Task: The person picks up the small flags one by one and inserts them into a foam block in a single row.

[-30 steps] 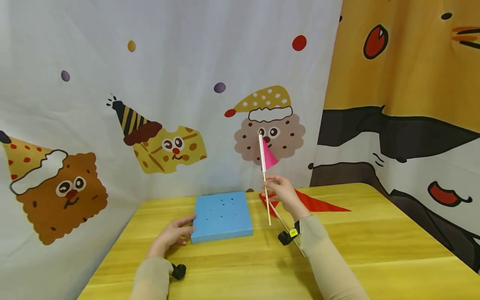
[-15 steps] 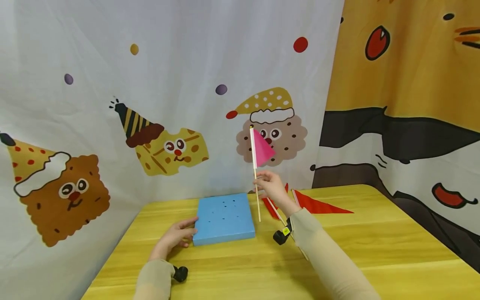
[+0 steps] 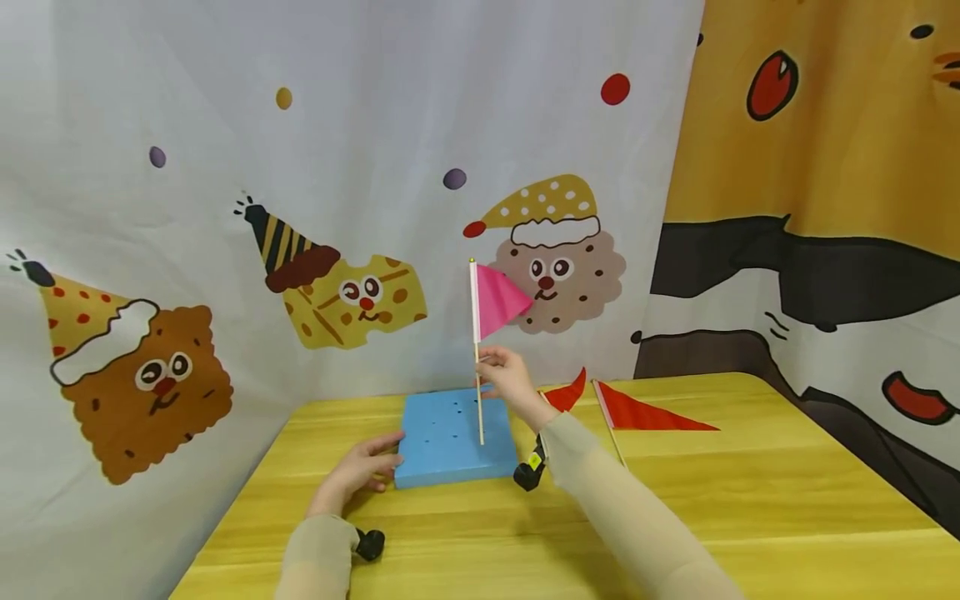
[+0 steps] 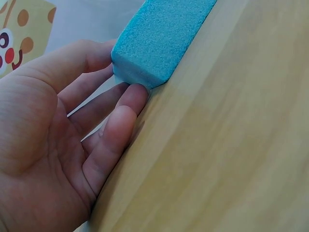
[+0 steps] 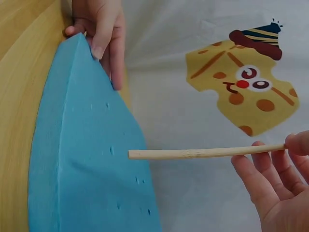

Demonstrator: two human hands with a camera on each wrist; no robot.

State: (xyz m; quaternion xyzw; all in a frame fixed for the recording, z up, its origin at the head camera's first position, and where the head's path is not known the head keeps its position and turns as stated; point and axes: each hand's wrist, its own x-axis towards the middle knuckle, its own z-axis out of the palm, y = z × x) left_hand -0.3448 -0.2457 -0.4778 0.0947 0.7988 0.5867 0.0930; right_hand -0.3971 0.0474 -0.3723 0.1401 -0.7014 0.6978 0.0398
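Observation:
My right hand (image 3: 512,382) pinches the wooden stick of a small pink pennant flag (image 3: 501,302) between thumb and fingertips. The flag stands nearly upright, its cloth spread to the right. In the right wrist view the stick's bare lower end (image 5: 145,154) points at the top of a blue foam block (image 5: 91,183), apart from its surface. Several small holes dot that top. My left hand (image 3: 358,469) rests at the block's left side, its relaxed fingers (image 4: 126,116) touching the end in the left wrist view.
Two red pennant flags, a nearer-in one (image 3: 566,393) and a longer one (image 3: 648,410), lie on the yellow wood-grain table (image 3: 450,542) right of the block, partly behind my right arm. A printed cloth curtain (image 3: 360,125) hangs behind the table.
My right hand has carried the pink flag leftward, from beside the red flags to over the foam block, and its cloth has turned to face the view. My left hand stays at the block.

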